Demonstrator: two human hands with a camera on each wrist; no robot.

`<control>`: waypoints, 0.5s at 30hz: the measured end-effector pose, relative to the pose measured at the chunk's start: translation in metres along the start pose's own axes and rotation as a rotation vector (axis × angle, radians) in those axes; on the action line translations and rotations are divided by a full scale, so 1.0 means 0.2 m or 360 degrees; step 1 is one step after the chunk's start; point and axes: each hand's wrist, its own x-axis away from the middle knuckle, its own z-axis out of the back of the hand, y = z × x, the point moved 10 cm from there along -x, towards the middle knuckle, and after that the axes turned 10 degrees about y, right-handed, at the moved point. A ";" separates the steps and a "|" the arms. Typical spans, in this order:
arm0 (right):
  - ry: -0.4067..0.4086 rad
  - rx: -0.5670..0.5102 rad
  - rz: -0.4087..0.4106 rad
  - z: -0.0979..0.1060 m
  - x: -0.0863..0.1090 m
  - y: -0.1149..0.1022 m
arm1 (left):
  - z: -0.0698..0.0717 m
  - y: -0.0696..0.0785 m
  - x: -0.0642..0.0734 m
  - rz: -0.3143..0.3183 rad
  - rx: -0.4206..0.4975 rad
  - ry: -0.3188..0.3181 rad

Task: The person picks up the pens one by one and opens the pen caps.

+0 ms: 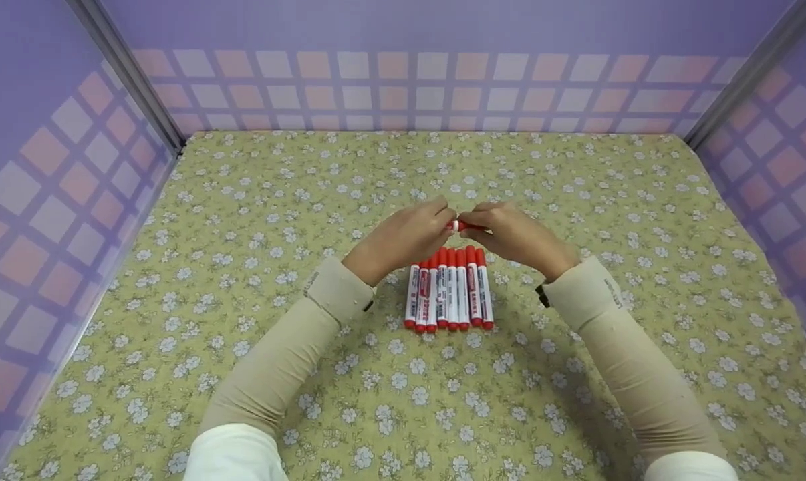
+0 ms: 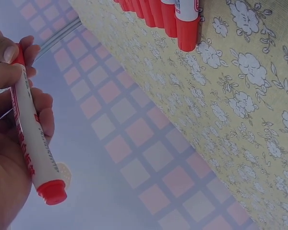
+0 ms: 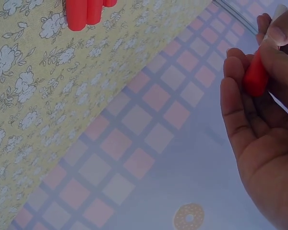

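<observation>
Both hands hold one red-and-white marker [image 2: 36, 124] between them, above the far end of a row of markers. My left hand [image 1: 406, 237] grips its white barrel, and the red end plug juts from that hand in the left wrist view. With thumb and fingers my right hand [image 1: 513, 237] pinches the red cap [image 3: 256, 76], which looks still close against the barrel. On the cloth below lie several red-capped markers [image 1: 453, 294], side by side with caps pointing away. The hands partly hide the caps at the row's left.
A yellow floral cloth [image 1: 577, 414] covers the table. Purple panels with pink and white squares [image 1: 393, 90] stand at the back and both sides, with metal posts [image 1: 132, 73] at the corners.
</observation>
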 end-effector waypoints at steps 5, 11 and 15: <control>0.0056 0.0005 0.0069 0.01 0.00 -0.02 | -0.02 0.00 0.02 -0.0018 0.0052 -0.0003; 0.0101 0.0023 0.0126 0.01 -0.01 -0.03 | -0.02 -0.01 0.03 -0.0046 0.0157 0.0013; 0.0125 0.0008 0.0154 0.01 0.00 -0.04 | -0.02 -0.01 0.03 -0.0059 0.0205 0.0002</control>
